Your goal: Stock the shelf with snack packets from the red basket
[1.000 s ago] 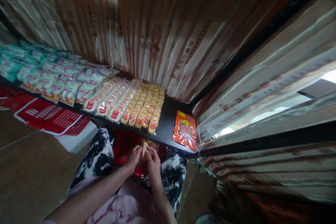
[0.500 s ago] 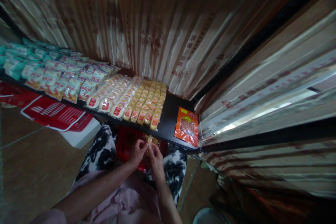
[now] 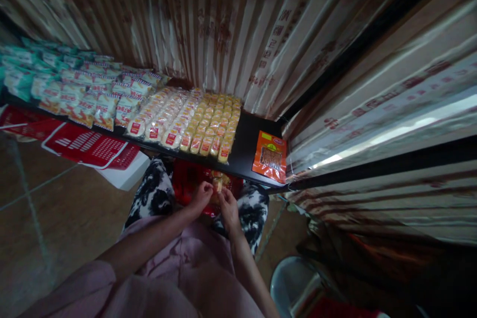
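My left hand (image 3: 200, 196) and my right hand (image 3: 227, 205) meet just below the front edge of a black shelf (image 3: 244, 146). Together they pinch a small yellow snack packet (image 3: 217, 183) over a red basket (image 3: 188, 185) that rests between my knees. On the shelf just above lie rows of yellow snack packets (image 3: 213, 124), with pale round packets (image 3: 163, 119) to their left. A single orange packet (image 3: 271, 162) lies alone near the shelf's right end.
More packets in white, red and green (image 3: 70, 89) fill the shelf's left part. Red baskets (image 3: 87, 148) sit on a white box (image 3: 122, 175) on the brown tiled floor. Striped plastic sheeting (image 3: 223, 30) hangs behind and to the right. A round metal stool (image 3: 294, 285) stands at bottom right.
The view has tilted, so shelf and hands sit higher in the picture. Both hands have kept the small packet between them and lifted it closer to the shelf edge.
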The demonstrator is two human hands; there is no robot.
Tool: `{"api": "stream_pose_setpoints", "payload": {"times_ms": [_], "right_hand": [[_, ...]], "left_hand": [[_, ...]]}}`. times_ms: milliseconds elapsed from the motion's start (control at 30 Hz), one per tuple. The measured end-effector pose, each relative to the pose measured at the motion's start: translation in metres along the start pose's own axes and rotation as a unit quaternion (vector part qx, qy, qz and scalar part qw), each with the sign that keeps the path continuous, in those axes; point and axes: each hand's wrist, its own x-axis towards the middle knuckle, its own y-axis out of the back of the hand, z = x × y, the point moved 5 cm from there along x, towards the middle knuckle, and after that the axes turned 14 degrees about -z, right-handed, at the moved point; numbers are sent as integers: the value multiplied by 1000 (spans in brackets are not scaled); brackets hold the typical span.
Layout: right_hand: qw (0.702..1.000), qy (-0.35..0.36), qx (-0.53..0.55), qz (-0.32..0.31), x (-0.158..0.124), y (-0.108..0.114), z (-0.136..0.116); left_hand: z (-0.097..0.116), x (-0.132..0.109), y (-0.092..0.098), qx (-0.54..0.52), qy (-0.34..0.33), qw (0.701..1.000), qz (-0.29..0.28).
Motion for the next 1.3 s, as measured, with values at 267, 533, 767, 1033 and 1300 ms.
{"api": "stream_pose_setpoints", "payload": {"times_ms": [267,533,767,1033,1300], "right_hand": [[999,-32,8,-40,-21,-6,14],[997,-4,-5,-80,-22,-7,-3],[997,68,-35,4,-5,30,-35],[989,107,-64,85,18,58,-91],[974,167,-112,109,62,67,-139]], "left_hand": [[-27,-6,-1,23,42,998,-38],[-23,2,-12,27,-9,997,-67],[41,-3,-24,55,-160,983,-67],[119,-3,-27,47,-258,963,-69],[174,25,-26,60,-312,946,-62]]}}
